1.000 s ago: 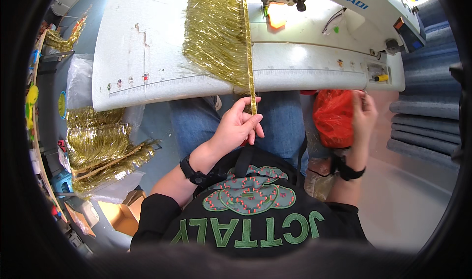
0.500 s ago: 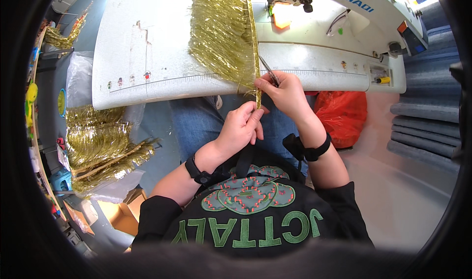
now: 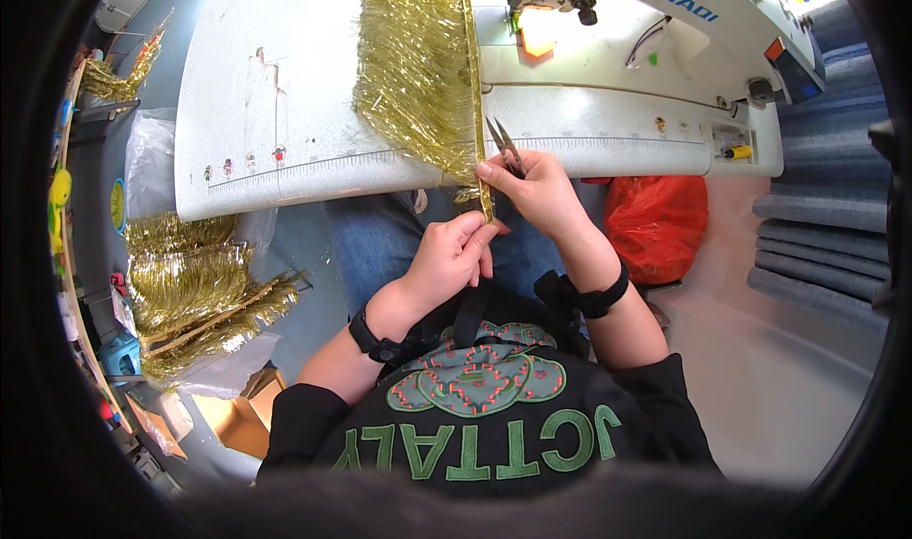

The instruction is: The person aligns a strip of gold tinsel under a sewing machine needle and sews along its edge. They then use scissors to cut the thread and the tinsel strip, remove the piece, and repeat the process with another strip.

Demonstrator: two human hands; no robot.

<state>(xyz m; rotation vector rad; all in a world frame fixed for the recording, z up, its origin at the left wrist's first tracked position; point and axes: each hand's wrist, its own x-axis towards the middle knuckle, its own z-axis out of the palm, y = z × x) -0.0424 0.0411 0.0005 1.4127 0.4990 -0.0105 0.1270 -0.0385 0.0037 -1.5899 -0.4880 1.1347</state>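
Gold fringe (image 3: 418,74) lies on the table (image 3: 237,112), near end overhanging.
My left hand (image 3: 442,262) pinches the band's (image 3: 478,112) end; my right hand (image 3: 540,192) holds small scissors (image 3: 503,140), thumb against the band. I'm apparently steadying it; the next move calls for even tension.

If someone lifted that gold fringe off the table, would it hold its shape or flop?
The gold fringe would probably flop, since its thin strands splay and curve across the white table. It looks light for its size, being mostly fine strands along a narrow band. Its glossy strands might also feel slippery.
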